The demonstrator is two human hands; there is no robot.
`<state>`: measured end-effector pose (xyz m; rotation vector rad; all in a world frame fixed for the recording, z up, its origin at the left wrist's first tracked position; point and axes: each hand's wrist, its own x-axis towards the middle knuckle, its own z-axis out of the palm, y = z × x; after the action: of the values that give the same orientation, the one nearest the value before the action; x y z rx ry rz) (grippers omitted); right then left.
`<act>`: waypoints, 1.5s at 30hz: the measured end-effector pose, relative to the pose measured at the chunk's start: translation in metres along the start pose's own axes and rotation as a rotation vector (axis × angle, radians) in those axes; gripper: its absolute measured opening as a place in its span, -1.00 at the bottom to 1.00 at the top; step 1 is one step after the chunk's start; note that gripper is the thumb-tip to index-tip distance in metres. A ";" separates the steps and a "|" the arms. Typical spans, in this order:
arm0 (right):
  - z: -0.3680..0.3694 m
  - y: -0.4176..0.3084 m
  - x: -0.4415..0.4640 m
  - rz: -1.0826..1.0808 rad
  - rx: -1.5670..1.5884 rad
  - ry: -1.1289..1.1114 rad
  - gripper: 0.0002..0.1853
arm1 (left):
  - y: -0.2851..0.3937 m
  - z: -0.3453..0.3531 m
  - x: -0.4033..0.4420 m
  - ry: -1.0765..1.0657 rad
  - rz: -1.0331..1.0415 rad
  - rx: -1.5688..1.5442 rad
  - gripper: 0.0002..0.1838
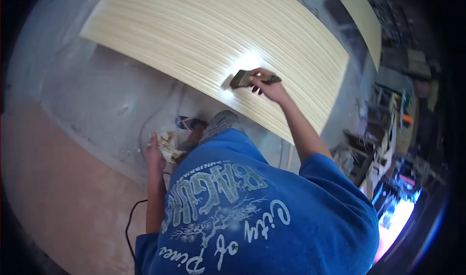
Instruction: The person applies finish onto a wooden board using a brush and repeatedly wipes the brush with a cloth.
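One brush [240, 79] in right hand [271, 89], over near side of wood-grained board [208, 32]; bristle contact unclear.
Right fingers closed round handle; likely light, stiff there, softer at bristles, slippery if wet: best held by handle. Left hand [153, 154], near left, at pale stained item [168, 146]; thumb visible, finger closure hidden, cannot tell.
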<state>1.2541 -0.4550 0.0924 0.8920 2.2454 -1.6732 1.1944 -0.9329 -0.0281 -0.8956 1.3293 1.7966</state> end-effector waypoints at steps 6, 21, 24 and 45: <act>-0.187 0.078 -0.093 -0.006 -0.123 0.197 -0.75 | -0.049 0.057 -0.040 0.024 -0.007 0.138 -0.44; -0.314 0.253 -0.199 0.213 -0.911 -0.080 -0.64 | -0.211 0.092 -0.111 0.085 0.121 0.144 -0.38; -0.306 0.262 -0.188 0.290 -0.922 -0.064 -0.61 | -0.216 0.090 -0.117 0.075 0.149 0.118 -0.39; -0.095 0.126 0.057 -0.060 -0.896 -0.193 -0.59 | -0.118 0.018 -0.078 0.428 0.224 0.081 -0.33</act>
<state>1.2990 -0.3257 -0.0043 0.4083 2.4875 -0.5642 1.3326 -0.9018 -0.0126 -1.1699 1.8198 1.7591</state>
